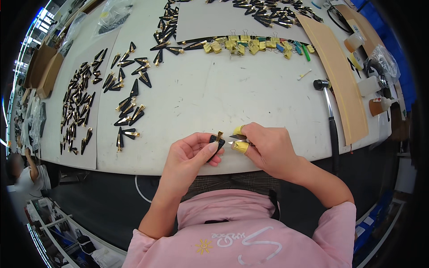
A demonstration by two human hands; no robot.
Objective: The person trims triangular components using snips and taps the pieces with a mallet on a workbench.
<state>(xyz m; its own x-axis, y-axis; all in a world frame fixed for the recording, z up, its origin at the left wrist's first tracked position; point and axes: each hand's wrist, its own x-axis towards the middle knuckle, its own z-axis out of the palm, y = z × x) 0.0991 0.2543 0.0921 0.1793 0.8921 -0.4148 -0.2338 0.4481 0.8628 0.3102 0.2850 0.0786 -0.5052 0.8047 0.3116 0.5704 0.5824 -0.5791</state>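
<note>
My left hand (191, 154) pinches a small black triangular piece with a gold clip (217, 142) just above the near table edge. My right hand (268, 149) is close beside it, thumb and forefinger wrapped in yellow tape, gripping a small blade (236, 137) whose tip points at the black piece. Both hands hover over the white table (214, 94).
Rows of black-and-gold clip pieces (127, 111) lie left on grey sheets, more (78, 107) farther left. Yellow binder clips (250, 46) line the far centre. A hammer (330, 116) lies right, beside a tan board (339, 76), bottles (368, 85) and bags. Another person (24, 176) is at lower left.
</note>
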